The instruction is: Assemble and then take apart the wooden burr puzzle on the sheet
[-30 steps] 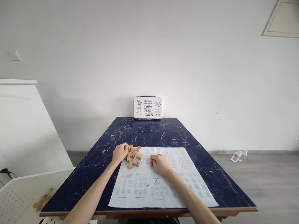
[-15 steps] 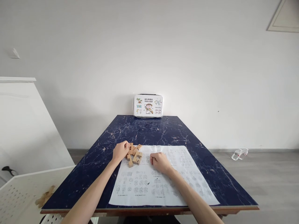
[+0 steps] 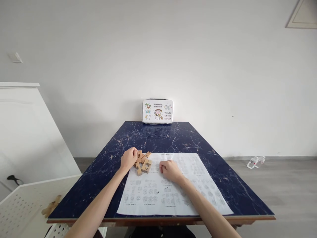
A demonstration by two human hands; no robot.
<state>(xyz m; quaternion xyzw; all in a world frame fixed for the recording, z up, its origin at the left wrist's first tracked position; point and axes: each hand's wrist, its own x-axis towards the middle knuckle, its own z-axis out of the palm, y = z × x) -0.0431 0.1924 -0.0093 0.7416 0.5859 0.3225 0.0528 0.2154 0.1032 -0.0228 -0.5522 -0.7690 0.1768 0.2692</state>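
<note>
Curled closed, my left hand (image 3: 128, 158) lies at the left edge of a small pile of notched wooden puzzle pieces (image 3: 146, 166). Its fingers touch or nearly touch an upright wooden piece (image 3: 139, 156); whether anything is inside them is hidden. My right hand (image 3: 170, 170) rests as a fist on a large printed paper sheet (image 3: 178, 201), to the right of the pile and apart from it. No object shows in the right hand. The pieces lie partly on top of one another at the sheet's upper left; some bear dark markings.
The sheet lies on a dark blue marble-patterned table (image 3: 158, 138). A white cartoon-printed case (image 3: 158, 111) stands at the far edge by the wall. Left of the table is a white perforated surface (image 3: 22, 206) holding brown pieces (image 3: 52, 205). Clear plastic bottles (image 3: 255, 162) lie on the floor.
The view has shifted slightly. Both hands and the wooden pieces keep their places on the table and sheet.
</note>
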